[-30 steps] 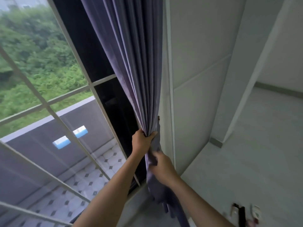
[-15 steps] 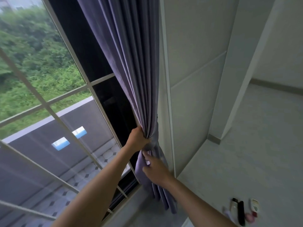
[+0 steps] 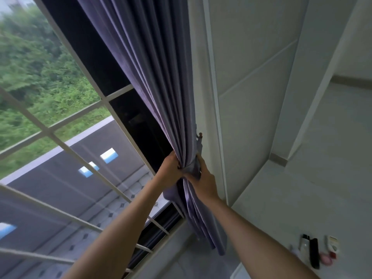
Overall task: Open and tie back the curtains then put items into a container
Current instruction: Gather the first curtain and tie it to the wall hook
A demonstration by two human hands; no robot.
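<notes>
Two bare forearms in view from the lower edge. No sleeve on either arm as far as the frame shows. Left hand: no glove, ring or watch visible. Right hand: likewise bare, wrist without band. Nails too small to judge.

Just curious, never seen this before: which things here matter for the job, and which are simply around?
Part of the job: purple pleated curtain, left hand, right hand, small items on the floor.
Just around: white-barred window, white wall.
</notes>
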